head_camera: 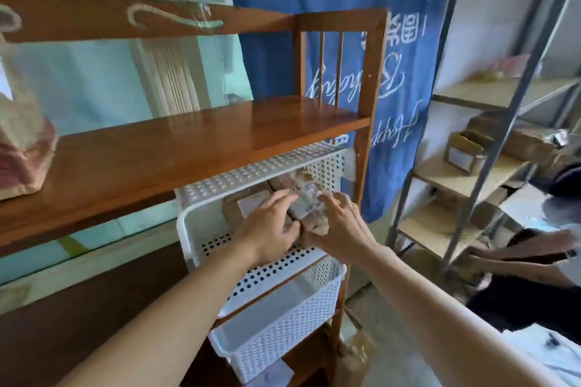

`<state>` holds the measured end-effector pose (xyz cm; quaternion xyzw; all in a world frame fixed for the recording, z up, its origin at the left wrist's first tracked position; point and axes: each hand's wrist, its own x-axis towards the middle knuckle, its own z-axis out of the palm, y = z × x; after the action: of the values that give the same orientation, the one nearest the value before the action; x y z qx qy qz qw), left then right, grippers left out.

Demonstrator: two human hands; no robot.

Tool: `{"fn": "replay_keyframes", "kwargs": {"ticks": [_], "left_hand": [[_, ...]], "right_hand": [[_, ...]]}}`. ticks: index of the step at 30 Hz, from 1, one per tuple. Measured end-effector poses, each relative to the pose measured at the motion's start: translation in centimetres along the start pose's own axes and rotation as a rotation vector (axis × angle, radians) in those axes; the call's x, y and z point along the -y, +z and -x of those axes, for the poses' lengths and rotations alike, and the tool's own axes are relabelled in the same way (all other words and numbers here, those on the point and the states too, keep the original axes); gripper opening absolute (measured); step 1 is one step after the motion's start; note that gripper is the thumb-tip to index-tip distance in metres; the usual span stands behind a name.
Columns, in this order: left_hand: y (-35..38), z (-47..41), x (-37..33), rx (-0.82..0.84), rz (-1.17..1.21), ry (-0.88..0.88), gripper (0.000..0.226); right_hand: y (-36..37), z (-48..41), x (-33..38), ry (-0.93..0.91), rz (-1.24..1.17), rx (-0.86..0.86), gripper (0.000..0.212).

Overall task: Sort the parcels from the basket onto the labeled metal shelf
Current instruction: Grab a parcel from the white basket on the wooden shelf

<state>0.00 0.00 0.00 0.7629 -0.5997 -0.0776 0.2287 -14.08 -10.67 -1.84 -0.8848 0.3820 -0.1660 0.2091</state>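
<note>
A white perforated basket (195, 223) sits tilted under the wooden shelf, holding several brown cardboard parcels (242, 204). My left hand (270, 226) and my right hand (339, 226) both reach inside it. Between them lies a brown parcel wrapped in clear tape (301, 201); my left fingers rest on top of it and my right fingers curl around its right end. The grey metal shelf (490, 148) stands at the right, with light boards and a few cardboard boxes (465, 151) on it.
A second white basket (283, 333) sits lower in the wooden rack (220, 135). A blue banner (361, 41) hangs behind. A pink bag (25, 151) rests at the shelf's left end. Another person's arm (531, 248) reaches toward the metal shelf at the lower right.
</note>
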Motion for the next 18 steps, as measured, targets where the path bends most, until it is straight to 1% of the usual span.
{"fn": "replay_keyframes", "kwargs": {"ticks": [2,4,5,8,10,14,18], "left_hand": [[1.1,-1.9,0.6,0.013,-0.050,-0.025,0.062],[1.9,-2.8,1.0,0.068,-0.066,-0.082,0.063],[2.3,-3.1,1.2,0.078,-0.072,-0.095,0.064],[3.0,-3.1,1.5,0.056,-0.116,-0.088,0.063],[3.3,-3.1,1.9,0.040,-0.105,-0.091,0.063],[3.4,-2.6,2.2,0.060,-0.064,-0.088,0.063],[3.0,-1.2,2.3,0.087,-0.088,-0.080,0.066]], "right_hand": [[1.1,-1.7,-0.7,0.063,0.019,0.019,0.086],[2.3,-2.5,-1.0,0.111,0.094,0.051,0.086],[2.8,-2.9,-1.2,0.123,0.125,0.038,0.087],[3.4,-3.4,-1.6,0.161,0.144,-0.037,0.088],[3.7,-3.5,-1.4,0.168,0.154,-0.065,0.089],[4.3,-3.3,-1.1,0.205,0.168,-0.071,0.094],[3.3,-2.5,-0.2,0.225,0.153,-0.071,0.103]]}}
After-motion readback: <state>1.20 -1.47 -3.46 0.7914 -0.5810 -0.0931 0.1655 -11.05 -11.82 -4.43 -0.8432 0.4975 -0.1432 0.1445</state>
